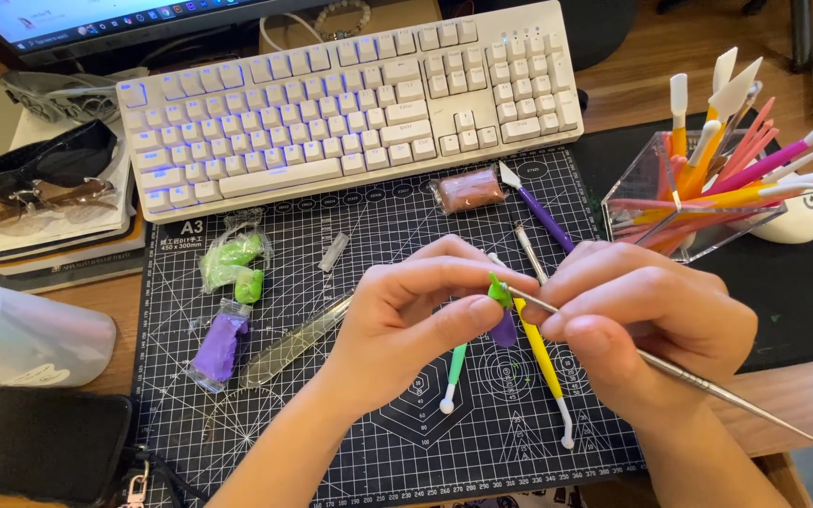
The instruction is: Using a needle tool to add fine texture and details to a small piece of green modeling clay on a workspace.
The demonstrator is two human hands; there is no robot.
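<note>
My left hand (pixel 406 315) pinches a small clay piece (pixel 501 315), purple below with a green top, over the middle of the black cutting mat (pixel 397 226). My right hand (pixel 642 325) grips a thin metal needle tool (pixel 708 384); its tip touches the green top of the piece and its shaft runs out to the lower right. A yellow sculpting tool (pixel 543 362) and a green one (pixel 454 372) lie on the mat under my hands.
Wrapped green clay (pixel 232 263), purple clay (pixel 218 343) and brown clay (pixel 468 191) lie on the mat. A white keyboard (pixel 350 103) sits behind it. A clear holder of tools (pixel 698 179) stands at right, a white mouse (pixel 797 221) beside it. Sunglasses (pixel 39 174) rest at left.
</note>
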